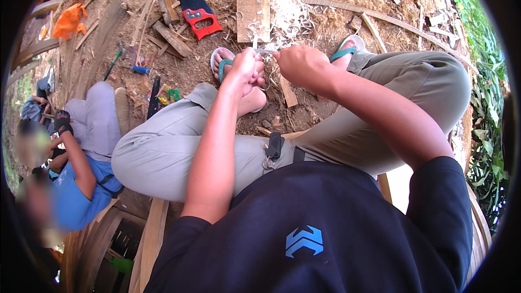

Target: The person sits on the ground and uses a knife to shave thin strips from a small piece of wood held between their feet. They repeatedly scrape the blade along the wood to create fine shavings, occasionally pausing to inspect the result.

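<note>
Between my knees, both hands meet just off the near end of a wooden plank point(253, 8). My left hand point(247, 69) is closed around a thin pale wood strip point(255, 40), whose tip sticks up past the fingers. In a fist beside it, my right hand point(305, 67) grips what looks like a knife point(265, 51); its short grey blade points left and reaches the strip, while the handle is hidden by my fingers. White wood shavings point(290, 5) are heaped along the plank's right side.
A red-handled handsaw point(199, 19) lies ahead on the left, near offcuts point(172, 39). Farther left are a blue-handled tool point(140, 69) and an orange cloth or bag point(69, 20). A co-worker in blue point(89, 184) sits at my left. Plants point(488, 92) border the right.
</note>
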`<move>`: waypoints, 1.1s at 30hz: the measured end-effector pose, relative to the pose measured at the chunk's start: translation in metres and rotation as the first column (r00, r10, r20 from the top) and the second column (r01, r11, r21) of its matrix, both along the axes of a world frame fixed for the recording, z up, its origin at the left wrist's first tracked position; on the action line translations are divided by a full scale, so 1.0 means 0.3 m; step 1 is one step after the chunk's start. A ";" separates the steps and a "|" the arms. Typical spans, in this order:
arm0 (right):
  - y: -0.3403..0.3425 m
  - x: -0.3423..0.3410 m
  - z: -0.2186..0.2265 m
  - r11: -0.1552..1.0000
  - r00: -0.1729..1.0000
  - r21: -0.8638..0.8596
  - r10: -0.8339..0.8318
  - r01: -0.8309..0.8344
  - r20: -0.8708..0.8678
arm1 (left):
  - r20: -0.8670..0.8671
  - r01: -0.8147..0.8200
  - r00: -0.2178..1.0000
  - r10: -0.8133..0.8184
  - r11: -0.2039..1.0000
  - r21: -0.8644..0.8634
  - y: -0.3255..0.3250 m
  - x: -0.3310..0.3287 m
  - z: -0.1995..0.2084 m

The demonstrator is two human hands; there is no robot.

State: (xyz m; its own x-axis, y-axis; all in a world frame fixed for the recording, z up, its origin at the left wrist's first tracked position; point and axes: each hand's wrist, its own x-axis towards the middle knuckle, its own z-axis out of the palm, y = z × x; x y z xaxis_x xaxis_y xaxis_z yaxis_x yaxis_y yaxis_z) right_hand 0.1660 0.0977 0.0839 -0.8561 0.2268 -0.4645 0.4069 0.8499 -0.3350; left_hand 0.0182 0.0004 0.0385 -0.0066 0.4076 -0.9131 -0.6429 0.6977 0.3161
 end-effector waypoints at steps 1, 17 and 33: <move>-0.004 -0.001 0.000 1.000 1.000 0.006 -0.011 0.011 -0.014 | 0.005 -0.004 1.000 0.004 1.000 -0.006 -0.003 -0.007 -0.004; 0.006 0.035 -0.060 0.996 0.988 0.071 0.068 -0.059 -0.140 | 0.070 -0.070 0.995 0.069 0.997 0.010 0.013 -0.028 0.023; 0.011 -0.071 0.000 0.978 0.947 -0.116 -0.131 0.172 0.295 | 0.054 -0.017 0.998 0.016 1.000 0.005 -0.002 -0.040 0.010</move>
